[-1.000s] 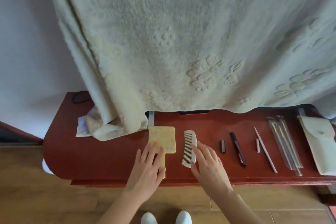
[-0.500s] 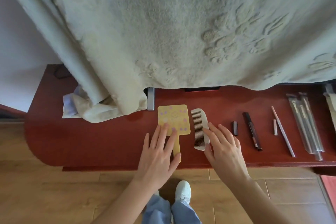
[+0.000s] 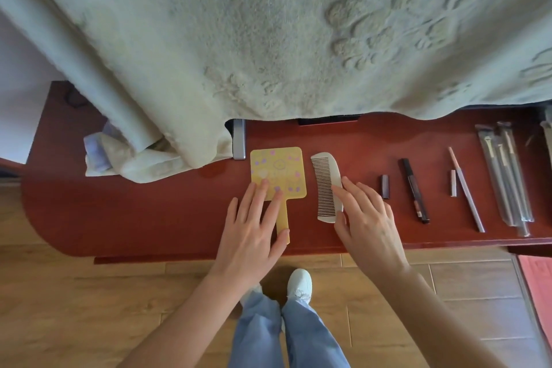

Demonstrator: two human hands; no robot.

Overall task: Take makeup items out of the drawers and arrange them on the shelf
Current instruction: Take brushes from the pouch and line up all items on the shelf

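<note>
Wooden floorboards (image 3: 74, 308) lie nearest you, with your blue jeans (image 3: 268, 331) and one white shoe (image 3: 299, 284) at six o'clock of your hands. Beyond them the red-brown shelf (image 3: 134, 212) carries everything. Your left hand (image 3: 254, 230) lies flat with fingers spread, its fingertips on the lower part of the yellow hand mirror (image 3: 277, 172) and its thumb beside the handle; the mirror's face reaches to twelve o'clock of that hand. Your right hand (image 3: 367, 218), likewise flat and spread, rests fingertips on the spine of the pale comb (image 3: 327, 185) at its eleven o'clock, just beside the mirror but apart from it. Toward three o'clock of the right hand runs a row: a small dark cap (image 3: 385, 187), a dark pen (image 3: 414, 190), a small pink cap (image 3: 453, 183), a slim pink pencil (image 3: 466, 193), then wrapped brushes (image 3: 504, 176). Farther back a pale embossed blanket (image 3: 268, 33) hangs over the shelf's rear, bunched at ten o'clock and hiding what is behind it. A grey metal piece (image 3: 239, 139) pokes from under it. Past the brushes, something is cut off by the right edge.
</note>
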